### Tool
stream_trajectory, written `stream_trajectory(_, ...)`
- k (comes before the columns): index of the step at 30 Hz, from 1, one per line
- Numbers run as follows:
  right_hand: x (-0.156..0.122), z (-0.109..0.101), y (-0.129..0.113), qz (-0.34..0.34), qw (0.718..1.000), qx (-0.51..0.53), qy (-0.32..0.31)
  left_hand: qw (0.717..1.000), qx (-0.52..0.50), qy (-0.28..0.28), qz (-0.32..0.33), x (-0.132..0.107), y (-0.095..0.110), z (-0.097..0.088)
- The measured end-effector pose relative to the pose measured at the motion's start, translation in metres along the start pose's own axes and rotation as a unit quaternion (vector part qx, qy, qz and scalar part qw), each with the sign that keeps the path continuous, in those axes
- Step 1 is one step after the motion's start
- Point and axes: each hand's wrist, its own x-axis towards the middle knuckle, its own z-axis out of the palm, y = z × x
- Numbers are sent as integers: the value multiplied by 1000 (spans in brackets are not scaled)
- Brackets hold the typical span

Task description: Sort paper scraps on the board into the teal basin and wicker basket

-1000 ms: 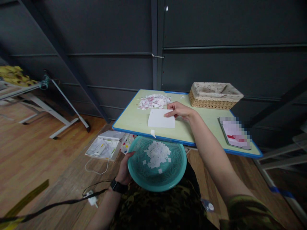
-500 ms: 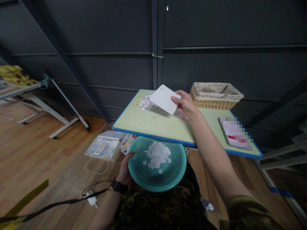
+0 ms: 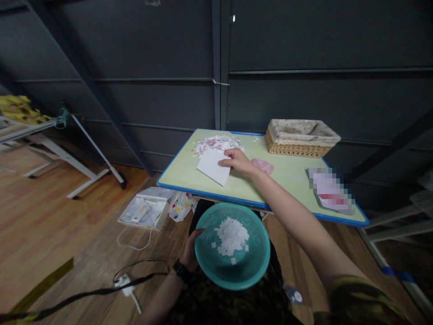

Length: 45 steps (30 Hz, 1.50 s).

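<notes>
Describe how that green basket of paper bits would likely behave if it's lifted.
The green basket looks like perforated plastic, so it's probably light and fairly stiff. The paper bits lie loose in a heap, so they would likely slide if it tilted. The left hand grips just one side, so a one-handed lift might tip it.

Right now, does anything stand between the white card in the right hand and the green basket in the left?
Yes: the near part of the table, with its blue edge, lies between the white card in the right hand and the green basket in the left hand. Nothing else visible does.
</notes>
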Motion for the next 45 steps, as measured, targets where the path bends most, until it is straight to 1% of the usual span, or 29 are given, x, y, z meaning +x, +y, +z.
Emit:
stream_trajectory(2, 1, 13, 4, -1, 1000, -10, -1, 1000, -6, -8, -10, 2, -6, 0)
stream_trajectory(3, 2, 17, 6, 5, 1000, -17, 10, 1000, -12, -10, -12, 3, -8, 0)
stream_trajectory(4, 3, 18, 8, 14, 999, -26, 26, 1000, -19, -12, -11, 3, -10, 0)
stream_trajectory(6, 4, 15, 10, 34, 996, -56, 68, 999, -31, -10, -12, 4, -11, 0)
stream_trajectory(9, -4, -2, 10, 49, 980, -142, 131, 999, -47, -16, -18, 3, -11, 0)
stream_trajectory(12, -24, -25, 11, 55, 963, -203, 166, 997, -64, -33, -12, 1, -10, 3)
stream_trajectory(14, -39, -41, 11, 70, 953, -225, 187, 997, -69, -39, -7, 2, -10, 4)
stream_trajectory(18, -59, -68, 11, 97, 954, -170, 226, 997, -72, -36, -14, 6, -13, 2)
stream_trajectory(22, -61, -87, 4, 96, 955, -126, 252, 995, -93, -31, -19, 9, -15, 1)
stream_trajectory(24, -55, -92, 1, 85, 954, -127, 257, 995, -98, -28, -22, 8, -14, 2)
stream_trajectory(26, -47, -92, -2, 72, 953, -149, 256, 994, -103, -33, -24, 8, -14, 2)
stream_trajectory(31, -25, -80, -4, 43, 934, -249, 253, 993, -108, -43, -13, 15, -20, -3)
stream_trajectory(34, -18, -72, -5, 53, 929, -278, 240, 994, -96, -45, -8, 18, -24, -7)
stream_trajectory(37, -19, -69, -9, 73, 933, -280, 213, 995, -88, -38, -15, 17, -24, -6)
stream_trajectory(40, -23, -73, -13, 95, 951, -231, 181, 995, -88, -38, -15, 13, -22, -2)
stream_trajectory(42, -25, -77, -15, 94, 959, -209, 169, 995, -91, -41, -9, 11, -21, 0)
stream_trajectory(45, -24, -81, -15, 76, 952, -241, 170, 995, -92, -42, -12, 10, -21, 1)
